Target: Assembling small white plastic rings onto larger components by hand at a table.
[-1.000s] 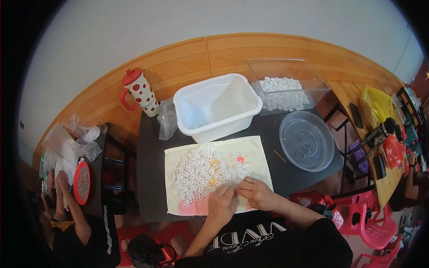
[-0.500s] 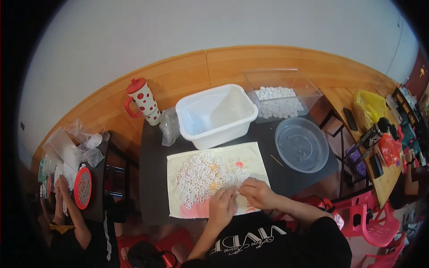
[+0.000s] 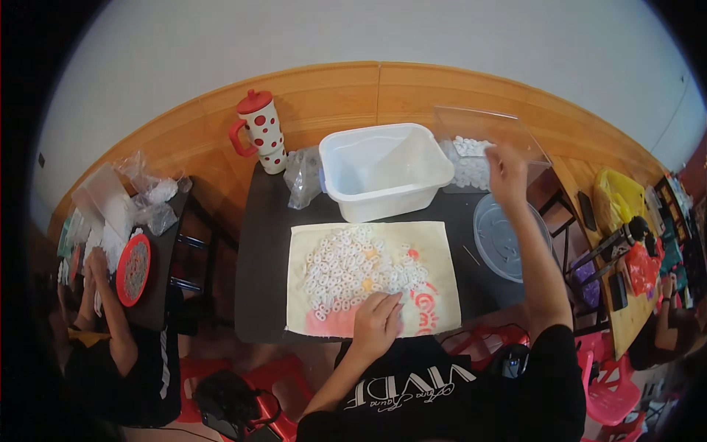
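My left hand (image 3: 378, 322) is closed in a pinch over the near edge of a pale yellow towel (image 3: 447, 247). What its fingertips hold is too small to make out. Just beyond that hand, many small white ring-like pieces (image 3: 340, 269) lie spread across the towel. My right arm reaches far forward, and my right hand (image 3: 508, 175) is over the near right side of a clear plastic box (image 3: 524, 136). Motion blurs its fingers, so whether they hold anything is hidden. Small white round pieces (image 3: 471, 172) are heaped inside that box.
A white tub (image 3: 387, 202) stands behind the towel, beside a plastic bag (image 3: 303, 179) and a red-spotted tumbler (image 3: 263, 132). My right forearm partly covers a round clear tray (image 3: 501, 247). A thin stick (image 3: 471, 255) lies nearby. At left, another person's hands (image 3: 96, 269) work near a red tray (image 3: 133, 270).
My right hand has left the towel and swung forward and right to the clear box. My left hand remains pinched near the towel's front edge. The whole view has shifted slightly.
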